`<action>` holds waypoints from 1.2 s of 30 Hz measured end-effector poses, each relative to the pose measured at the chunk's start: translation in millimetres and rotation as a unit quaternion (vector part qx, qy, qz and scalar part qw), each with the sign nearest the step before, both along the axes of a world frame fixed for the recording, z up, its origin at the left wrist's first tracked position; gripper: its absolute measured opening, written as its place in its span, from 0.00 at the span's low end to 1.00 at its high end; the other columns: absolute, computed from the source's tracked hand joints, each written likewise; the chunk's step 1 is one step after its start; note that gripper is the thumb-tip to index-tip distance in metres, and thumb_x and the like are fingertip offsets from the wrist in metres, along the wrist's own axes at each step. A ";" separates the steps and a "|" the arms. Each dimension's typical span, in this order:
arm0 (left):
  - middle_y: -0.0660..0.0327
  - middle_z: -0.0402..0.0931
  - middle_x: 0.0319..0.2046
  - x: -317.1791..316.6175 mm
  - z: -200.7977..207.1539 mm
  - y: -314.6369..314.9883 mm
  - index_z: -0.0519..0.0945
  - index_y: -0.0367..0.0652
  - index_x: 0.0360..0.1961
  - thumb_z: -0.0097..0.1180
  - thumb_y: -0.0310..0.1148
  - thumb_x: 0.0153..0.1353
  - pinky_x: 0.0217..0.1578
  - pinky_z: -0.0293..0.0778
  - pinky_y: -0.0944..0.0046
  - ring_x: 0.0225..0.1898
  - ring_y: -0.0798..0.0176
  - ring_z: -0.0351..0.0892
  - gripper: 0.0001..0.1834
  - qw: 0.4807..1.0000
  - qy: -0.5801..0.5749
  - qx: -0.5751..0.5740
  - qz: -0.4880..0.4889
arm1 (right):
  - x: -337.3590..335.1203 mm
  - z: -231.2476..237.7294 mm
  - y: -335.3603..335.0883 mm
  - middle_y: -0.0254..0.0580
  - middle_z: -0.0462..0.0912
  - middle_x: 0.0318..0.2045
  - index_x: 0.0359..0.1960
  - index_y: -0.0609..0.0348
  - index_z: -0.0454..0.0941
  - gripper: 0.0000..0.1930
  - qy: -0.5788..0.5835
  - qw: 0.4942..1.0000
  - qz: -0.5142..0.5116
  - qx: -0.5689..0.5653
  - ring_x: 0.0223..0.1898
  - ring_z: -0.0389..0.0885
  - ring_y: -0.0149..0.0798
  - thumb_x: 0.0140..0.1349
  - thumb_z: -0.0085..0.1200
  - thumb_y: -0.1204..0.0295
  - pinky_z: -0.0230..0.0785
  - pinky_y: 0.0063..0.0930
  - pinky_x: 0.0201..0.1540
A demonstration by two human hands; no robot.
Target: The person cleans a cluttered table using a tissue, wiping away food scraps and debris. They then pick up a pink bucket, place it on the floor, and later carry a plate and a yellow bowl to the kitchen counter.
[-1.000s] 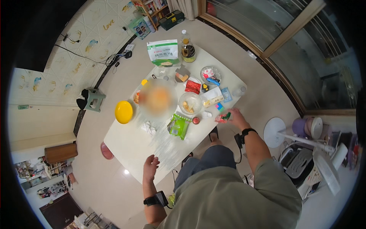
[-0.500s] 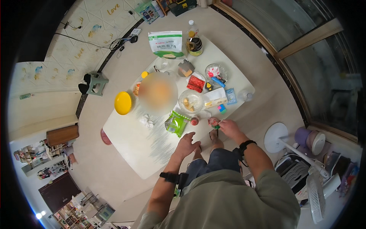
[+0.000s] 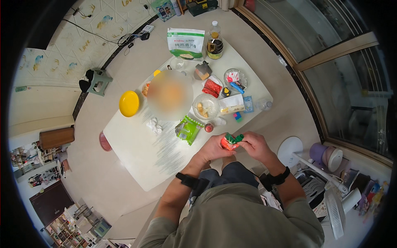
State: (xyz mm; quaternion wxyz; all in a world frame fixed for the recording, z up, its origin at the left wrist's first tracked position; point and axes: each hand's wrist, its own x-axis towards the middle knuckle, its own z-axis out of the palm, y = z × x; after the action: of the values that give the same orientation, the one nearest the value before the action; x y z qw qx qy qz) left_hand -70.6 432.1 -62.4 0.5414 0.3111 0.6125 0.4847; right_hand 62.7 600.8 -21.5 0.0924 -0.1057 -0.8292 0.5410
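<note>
Red-and-green packet (image 3: pixel 227 144) at lower centre of frame: left hand (image 3: pixel 214 149) wrapped round its body, right hand (image 3: pixel 255 147) pinching at its green end. Looks held past the near edge of the table (image 3: pixel 136 155), so a loose grip could drop it to the floor (image 3: pixel 93 165). Hands hide much of it; can't tell if it's open. Blurred patch (image 3: pixel 170 95) left of centre unreadable.

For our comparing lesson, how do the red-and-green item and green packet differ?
The red-and-green item is held by the left hand and right hand; the green packet lies on the table. The item shows much red; the packet is mainly green. Both show green.
</note>
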 end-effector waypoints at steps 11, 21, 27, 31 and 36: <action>0.59 0.82 0.30 -20.5 -4.5 -23.7 0.80 0.37 0.40 0.72 0.35 0.49 0.36 0.75 0.68 0.30 0.68 0.79 0.20 0.983 0.124 -0.044 0.131 | -46.4 -89.1 61.8 0.36 0.80 0.31 0.40 0.61 0.75 0.08 -0.138 0.941 -0.167 -0.261 0.33 0.82 0.33 0.64 0.54 0.70 0.75 0.29 0.34; 0.59 0.84 0.31 -23.3 -11.3 -44.9 0.81 0.36 0.40 0.73 0.33 0.48 0.37 0.77 0.69 0.33 0.70 0.81 0.19 0.962 0.107 -0.135 0.211 | -129.0 -294.9 171.4 0.43 0.75 0.41 0.50 0.57 0.67 0.13 -0.273 0.776 -0.379 -0.423 0.36 0.80 0.40 0.65 0.48 0.71 0.81 0.35 0.38; 0.58 0.84 0.33 -18.9 -22.9 -45.3 0.82 0.38 0.39 0.72 0.32 0.48 0.39 0.77 0.68 0.35 0.67 0.83 0.18 0.953 0.062 -0.150 0.255 | -181.9 -315.3 188.3 0.41 0.75 0.41 0.53 0.54 0.68 0.14 -0.280 0.813 -0.393 -0.325 0.36 0.79 0.40 0.66 0.48 0.71 0.83 0.37 0.32; 0.59 0.84 0.33 -16.7 -26.5 -32.7 0.82 0.39 0.39 0.72 0.31 0.48 0.39 0.77 0.67 0.35 0.66 0.83 0.17 0.954 0.058 -0.137 0.259 | -231.3 -323.1 227.8 0.38 0.77 0.43 0.61 0.46 0.67 0.21 -0.329 0.868 -0.331 -0.170 0.36 0.79 0.37 0.67 0.49 0.69 0.80 0.35 0.32; 0.59 0.83 0.34 -20.0 -27.6 -6.2 0.81 0.38 0.40 0.71 0.30 0.48 0.39 0.76 0.68 0.35 0.68 0.82 0.17 0.958 0.055 -0.133 0.249 | -265.8 -327.0 250.9 0.33 0.78 0.40 0.62 0.52 0.67 0.22 -0.234 0.901 -0.304 -0.203 0.35 0.77 0.30 0.67 0.50 0.68 0.75 0.27 0.32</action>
State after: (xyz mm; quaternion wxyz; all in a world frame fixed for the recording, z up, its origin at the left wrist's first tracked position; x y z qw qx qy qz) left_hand -90.6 425.9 -89.9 0.4053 0.1002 0.7586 0.5001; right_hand -203.2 851.7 -348.5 0.0321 -0.4928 -0.6264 0.6031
